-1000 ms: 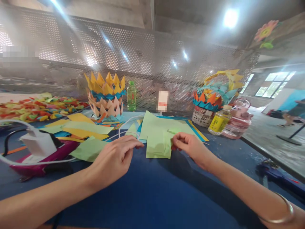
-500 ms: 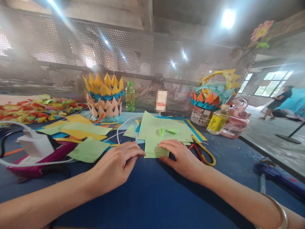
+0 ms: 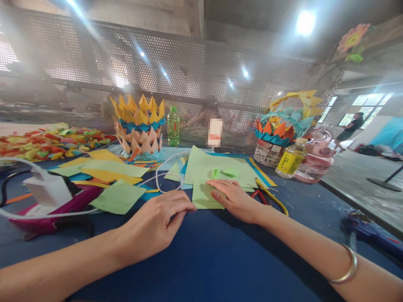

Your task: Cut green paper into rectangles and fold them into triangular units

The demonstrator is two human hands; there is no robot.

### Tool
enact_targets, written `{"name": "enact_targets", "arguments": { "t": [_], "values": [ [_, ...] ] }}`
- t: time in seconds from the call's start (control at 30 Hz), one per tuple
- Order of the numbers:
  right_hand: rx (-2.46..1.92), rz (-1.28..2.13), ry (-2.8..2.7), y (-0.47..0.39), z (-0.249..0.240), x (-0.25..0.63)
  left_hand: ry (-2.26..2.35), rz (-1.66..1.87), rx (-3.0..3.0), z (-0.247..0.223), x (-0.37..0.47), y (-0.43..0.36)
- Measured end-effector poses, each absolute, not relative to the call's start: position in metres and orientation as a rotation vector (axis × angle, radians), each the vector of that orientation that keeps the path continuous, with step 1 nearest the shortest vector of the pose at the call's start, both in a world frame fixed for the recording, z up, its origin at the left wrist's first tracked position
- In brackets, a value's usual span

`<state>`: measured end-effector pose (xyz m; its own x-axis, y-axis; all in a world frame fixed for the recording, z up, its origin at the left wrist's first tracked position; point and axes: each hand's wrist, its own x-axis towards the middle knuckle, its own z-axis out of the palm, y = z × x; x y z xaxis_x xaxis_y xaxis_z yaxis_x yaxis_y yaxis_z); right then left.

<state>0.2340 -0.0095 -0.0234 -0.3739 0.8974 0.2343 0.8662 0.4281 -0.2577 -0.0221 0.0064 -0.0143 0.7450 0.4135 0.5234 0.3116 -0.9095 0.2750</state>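
Note:
A light green paper piece lies at the near edge of a larger light green sheet. My left hand is closed, its thumb and fingertips together at the paper piece's lower left corner. Flat across the right part of that paper rests my right hand, its fingers stretched out to the left. Two small folded green bits, one of them a standing bit, are just beyond the right fingers. Scissors with yellow and red handles lie partly hidden behind the right hand.
Two folded-paper baskets, an orange-topped one and a handled one, stand behind. Bottles are at the right, near a glue gun. A power strip with a white cable, and paper scraps, occupy the left.
My right hand has slid forward and slightly left over the green paper, covering more of it. My left hand stays at the corner. The view has shifted slightly.

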Motion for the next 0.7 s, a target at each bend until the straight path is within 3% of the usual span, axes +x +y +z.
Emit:
{"name": "enact_targets", "arguments": {
  "t": [0.2, 0.7],
  "values": [
    [-1.7, 0.019, -2.229, -0.01, -0.028, 0.236, 0.586, 0.886, 2.781, -0.015, -0.024, 0.009],
    [-1.383, -0.188, -2.423, -0.042, -0.019, 0.215, 0.589, 0.844, 2.759, -0.014, -0.025, 0.01]
  ]
}}
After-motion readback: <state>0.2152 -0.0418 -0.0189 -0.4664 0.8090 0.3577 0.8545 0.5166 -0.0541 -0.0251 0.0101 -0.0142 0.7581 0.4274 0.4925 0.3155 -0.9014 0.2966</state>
